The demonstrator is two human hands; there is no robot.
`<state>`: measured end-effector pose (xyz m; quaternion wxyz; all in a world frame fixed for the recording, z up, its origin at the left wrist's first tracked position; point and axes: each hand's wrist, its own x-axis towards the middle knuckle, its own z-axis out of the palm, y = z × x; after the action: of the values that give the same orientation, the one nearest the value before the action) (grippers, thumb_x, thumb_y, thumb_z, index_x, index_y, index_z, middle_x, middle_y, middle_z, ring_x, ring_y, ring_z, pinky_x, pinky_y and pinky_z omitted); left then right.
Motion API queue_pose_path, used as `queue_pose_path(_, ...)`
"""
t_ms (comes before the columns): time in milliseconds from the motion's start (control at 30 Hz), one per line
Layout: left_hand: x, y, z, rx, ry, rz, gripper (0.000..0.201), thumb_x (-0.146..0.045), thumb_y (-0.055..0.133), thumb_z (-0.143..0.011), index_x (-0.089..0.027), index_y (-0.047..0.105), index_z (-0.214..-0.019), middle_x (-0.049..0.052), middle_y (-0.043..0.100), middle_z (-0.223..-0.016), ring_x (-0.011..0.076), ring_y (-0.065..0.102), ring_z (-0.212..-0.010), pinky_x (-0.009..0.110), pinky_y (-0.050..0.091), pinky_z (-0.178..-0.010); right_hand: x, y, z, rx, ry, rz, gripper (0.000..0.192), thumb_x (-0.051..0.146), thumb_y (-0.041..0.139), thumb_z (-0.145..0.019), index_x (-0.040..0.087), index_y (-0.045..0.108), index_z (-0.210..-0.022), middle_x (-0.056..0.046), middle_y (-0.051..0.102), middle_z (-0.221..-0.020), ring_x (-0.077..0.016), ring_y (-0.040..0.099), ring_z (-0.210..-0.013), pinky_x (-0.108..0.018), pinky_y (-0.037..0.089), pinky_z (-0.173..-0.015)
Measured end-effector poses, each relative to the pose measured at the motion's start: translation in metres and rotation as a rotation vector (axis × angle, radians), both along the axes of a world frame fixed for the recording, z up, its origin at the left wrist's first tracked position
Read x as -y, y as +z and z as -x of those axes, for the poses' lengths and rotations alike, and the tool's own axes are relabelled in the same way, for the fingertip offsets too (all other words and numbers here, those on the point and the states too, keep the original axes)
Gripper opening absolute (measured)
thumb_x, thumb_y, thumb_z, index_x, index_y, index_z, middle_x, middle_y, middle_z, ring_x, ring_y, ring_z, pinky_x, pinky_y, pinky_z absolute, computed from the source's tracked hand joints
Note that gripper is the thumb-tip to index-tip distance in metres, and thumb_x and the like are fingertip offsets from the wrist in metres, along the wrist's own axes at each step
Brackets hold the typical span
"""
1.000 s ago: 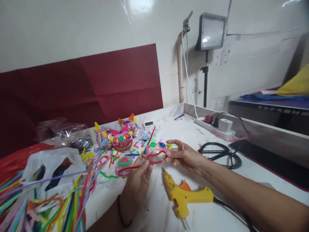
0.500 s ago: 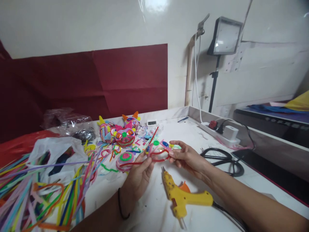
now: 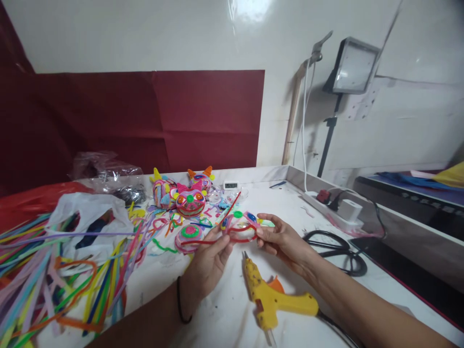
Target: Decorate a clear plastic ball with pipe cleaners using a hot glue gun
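Observation:
Both my hands hold a small clear dome craft piece (image 3: pixel 242 227) trimmed with red, green and blue pipe cleaner, a little above the white table (image 3: pixel 232 314). My left hand (image 3: pixel 209 261) pinches a red pipe cleaner (image 3: pixel 203 242) that runs along the piece's lower edge. From the right, my right hand (image 3: pixel 281 240) grips the piece. Just below the hands a yellow glue gun (image 3: pixel 275 299) lies on the table, nozzle toward them.
Finished colourful face crafts (image 3: pixel 188 200) and loose pipe-cleaner bits sit behind the hands. A heap of long pipe cleaners (image 3: pixel 54 280) and a white plastic bag (image 3: pixel 90 217) fill the left. Black cables (image 3: pixel 337 246), a power strip (image 3: pixel 333 205) and a lamp stand (image 3: pixel 328 130) are on the right.
The view has swung left and slightly up. Both hands keep hold of the craft piece, with the left fingers shifting a little along the red pipe cleaner.

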<state>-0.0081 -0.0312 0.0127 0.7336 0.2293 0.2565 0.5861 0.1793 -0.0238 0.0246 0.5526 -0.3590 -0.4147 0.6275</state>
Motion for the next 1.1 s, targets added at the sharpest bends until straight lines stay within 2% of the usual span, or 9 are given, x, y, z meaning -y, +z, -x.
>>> queue_pose_path(400, 0.0, 0.001, -0.002, 0.014, 0.015, 0.025, 0.022, 0.008, 0.059, -0.077, -0.014, 0.059, -0.082, -0.001, 0.069, -0.073, 0.0077, 0.069, -0.065, 0.013, 0.057, -0.059, 0.001, -0.001, 0.001, 0.031, -0.013, 0.011, 0.07, 0.027, 0.089, -0.056, 0.02, 0.044, -0.109, 0.004, 0.063, -0.052, -0.0061, 0.046, -0.041, -0.015, 0.023, -0.037)
queue_pose_path(600, 0.002, 0.002, -0.002, 0.013, 0.051, 0.062, 0.031, 0.009, 0.054, -0.08, -0.015, 0.058, -0.099, 0.0, 0.069, -0.071, 0.0067, 0.067, -0.061, 0.014, 0.057, -0.059, 0.0, -0.004, 0.0, 0.058, -0.009, 0.01, 0.068, 0.027, 0.088, -0.058, 0.02, 0.044, -0.11, 0.003, 0.063, -0.052, -0.0072, 0.047, -0.044, -0.015, 0.023, -0.037)
queue_pose_path(900, 0.001, 0.003, 0.001, 0.024, 0.017, -0.025, 0.044, 0.006, 0.059, -0.078, -0.017, 0.053, -0.116, 0.001, 0.07, -0.075, 0.008, 0.067, -0.065, 0.015, 0.056, -0.059, 0.0, -0.004, -0.001, 0.146, 0.059, 0.044, 0.06, 0.028, 0.085, -0.062, 0.02, 0.047, -0.108, 0.0, 0.066, -0.058, -0.0074, 0.05, -0.045, -0.015, 0.026, -0.038)
queue_pose_path(1100, 0.001, 0.007, 0.001, -0.084, 0.058, -0.1, 0.049, 0.002, 0.063, -0.076, -0.018, 0.052, -0.119, 0.002, 0.071, -0.078, 0.0088, 0.066, -0.065, 0.016, 0.055, -0.058, 0.004, 0.008, -0.01, 0.293, 0.088, 0.02, 0.064, 0.034, 0.086, -0.059, 0.021, 0.047, -0.108, 0.002, 0.065, -0.065, -0.012, 0.056, -0.055, -0.017, 0.028, -0.04)
